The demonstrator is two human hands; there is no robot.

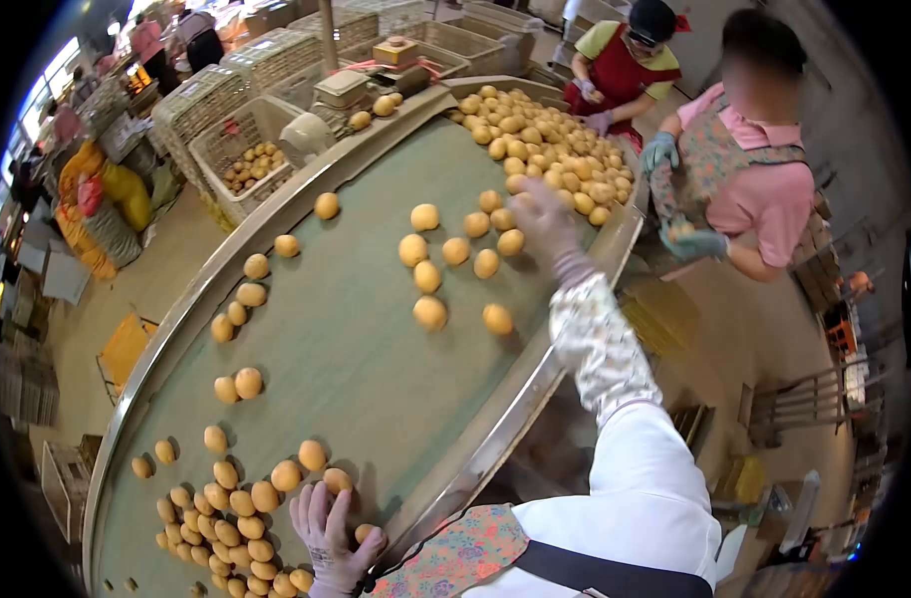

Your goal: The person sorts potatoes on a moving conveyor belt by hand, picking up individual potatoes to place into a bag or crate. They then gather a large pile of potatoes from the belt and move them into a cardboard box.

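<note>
Left hand [326,533], gloved, lies open, fingers spread, on piled oranges [238,523] at the near rim of the round green bench [346,369]. Right hand [543,221], blurred and its grip unclear, reaches over loose oranges [455,251] towards the bench's far rim, where two co-workers [744,169] stand by a larger heap [545,140].

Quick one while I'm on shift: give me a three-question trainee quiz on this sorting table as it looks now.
1. True or false: the right hand is stretched out to the edge of the big fruit pile at the far end of the table.
2. The left hand rests beside: A) a crate, B) the near cluster of yellow fruit, C) a scale.
3. Fill in: ___ co-workers stand by that far pile.
Key: 1 true; 2 B; 3 two.
</note>
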